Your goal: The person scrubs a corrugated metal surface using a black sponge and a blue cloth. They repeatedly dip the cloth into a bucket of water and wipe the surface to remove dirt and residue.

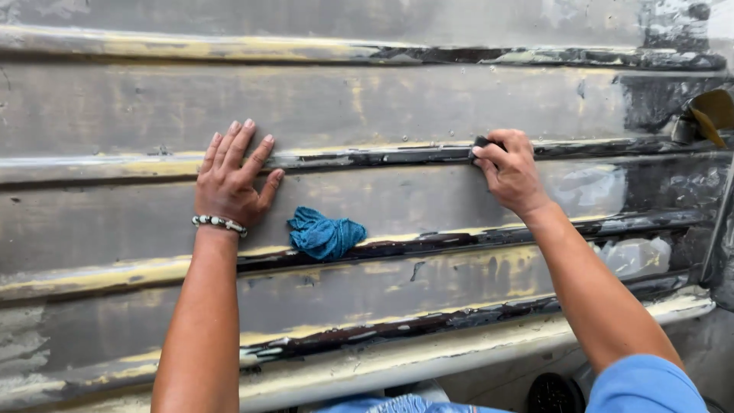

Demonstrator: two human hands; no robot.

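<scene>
The pad (482,142), small and dark, sits pressed against the second rib (382,155) of a ribbed metal panel (382,99), right of centre. Only its top edge shows; the rest is hidden under the fingers. The right hand (508,172) is clenched around it, fingers curled over the front, knuckles turned outward, wrist angled down to the right into a blue sleeve (646,386) at the lower edge of the view.

The left hand (229,180) holds nothing. It lies flat and released on the panel, fingers spread and pointing up, fingertips touching the same rib well to the left of the pad. A beaded bracelet (219,223) circles its wrist.

Between the two hands, lower down, a crumpled blue rag (325,235) rests on the third rib (just beside the left thumb, apart from it).

Panel condition: bare grey metal over most of the flat bands, with yellowish streaks along the ribs and black patches of remaining coating, heaviest along the rib edges and toward the right end. A curved tan piece (707,115) stands out at the far right edge; what it is cannot be told.
</scene>
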